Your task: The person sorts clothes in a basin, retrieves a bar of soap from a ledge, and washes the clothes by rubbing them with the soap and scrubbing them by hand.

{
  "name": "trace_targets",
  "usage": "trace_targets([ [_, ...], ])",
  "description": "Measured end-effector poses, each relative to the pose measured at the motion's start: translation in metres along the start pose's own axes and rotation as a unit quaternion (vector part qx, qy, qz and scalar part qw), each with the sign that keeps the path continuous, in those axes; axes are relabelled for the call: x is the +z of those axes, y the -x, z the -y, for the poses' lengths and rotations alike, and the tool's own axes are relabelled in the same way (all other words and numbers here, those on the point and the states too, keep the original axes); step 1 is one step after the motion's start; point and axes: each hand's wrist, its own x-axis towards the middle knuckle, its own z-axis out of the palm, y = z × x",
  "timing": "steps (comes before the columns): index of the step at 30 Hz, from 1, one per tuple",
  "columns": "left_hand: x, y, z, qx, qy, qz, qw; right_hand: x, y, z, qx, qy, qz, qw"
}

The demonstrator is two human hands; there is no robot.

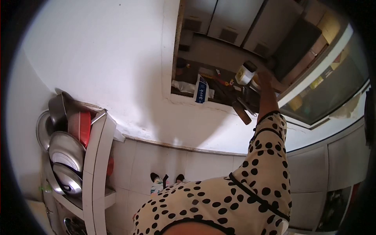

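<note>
My right arm, in a cream sleeve with black dots, reaches through the wall opening over a dark ledge. At its end my right hand (263, 78) is in shadow, and its fingers are too dark to make out. Close by on the left stands a white container (246, 73) with a dark lid. Nearer me, a wooden handle (241, 113) sticks out over the ledge's edge. A blue and white packet (201, 89) stands further left, beside a crumpled pale plastic bag (184, 86). My left hand is out of the picture.
At the left, a tiled shelf (94, 168) holds several metal lids and bowls (66, 150) and a red basket (80, 125). An open window frame (317, 64) borders the opening on the right. Cabinets (307, 172) stand below it, on the right.
</note>
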Motion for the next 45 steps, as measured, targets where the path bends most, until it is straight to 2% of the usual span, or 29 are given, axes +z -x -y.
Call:
trace_targets([
  [2,0.002,0.001,-0.001,-0.001,0.002,-0.007,1.000,0.047,-0.032,-0.018,-0.073,0.000,-0.049,0.996],
  [3,0.003,0.001,-0.002,0.002,0.001,-0.007,1.000,0.047,-0.032,-0.018,-0.108,0.002,-0.074,0.991],
  [7,0.011,-0.006,-0.023,0.039,0.015,0.010,0.999,0.034,-0.025,-0.013,-0.022,-0.080,-0.044,0.996],
  [12,0.027,0.001,-0.074,0.116,0.058,0.053,0.990,0.022,-0.025,-0.018,-0.001,-0.122,-0.025,0.992],
  [13,0.039,0.020,-0.097,0.153,0.026,0.001,0.988,0.020,-0.023,-0.018,-0.001,-0.128,-0.026,0.991],
  [14,0.044,0.019,-0.100,0.161,0.039,0.011,0.986,0.019,-0.023,-0.017,0.002,-0.130,-0.024,0.991],
  [16,0.048,0.015,-0.099,0.177,0.062,0.028,0.982,0.019,-0.023,-0.014,0.000,-0.138,-0.024,0.990],
  [19,0.049,0.018,-0.091,0.137,0.068,0.028,0.988,0.017,-0.020,-0.016,0.007,-0.147,-0.025,0.989],
  [21,0.046,0.022,-0.085,0.155,0.043,0.033,0.987,0.015,-0.017,-0.018,0.008,-0.153,-0.025,0.988],
  [23,0.043,0.019,-0.062,0.124,0.029,0.018,0.992,0.014,-0.015,-0.022,0.013,-0.156,-0.027,0.987],
  [25,0.048,-0.012,-0.015,0.048,0.027,-0.013,0.998,0.011,-0.016,-0.024,0.014,-0.160,-0.031,0.987],
  [28,0.050,-0.011,-0.002,0.067,-0.020,-0.048,0.996,0.007,-0.019,-0.026,0.016,-0.169,-0.034,0.985],
  [32,0.053,-0.014,-0.010,0.062,0.048,-0.004,0.997,-0.002,-0.021,-0.030,0.021,-0.181,-0.040,0.982],
  [34,0.056,-0.008,-0.032,0.076,0.065,0.018,0.995,-0.006,-0.021,-0.033,0.022,-0.189,-0.042,0.981],
  [37,0.063,0.016,-0.087,0.146,0.040,0.027,0.988,-0.016,-0.025,-0.035,0.024,-0.197,-0.048,0.979],
  [40,0.072,-0.002,-0.089,0.145,0.040,0.027,0.988,-0.026,-0.028,-0.038,0.022,-0.202,-0.062,0.977],
  [42,0.075,-0.038,-0.064,0.280,0.027,0.057,0.958,-0.033,-0.034,-0.041,0.012,-0.206,-0.075,0.976],
  [44,0.079,-0.043,-0.048,0.272,0.026,0.040,0.961,-0.037,-0.041,-0.055,-0.010,-0.213,-0.096,0.972],
  [45,0.083,-0.051,-0.047,0.197,0.037,0.011,0.980,-0.041,-0.043,-0.064,-0.027,-0.220,-0.109,0.969],
])
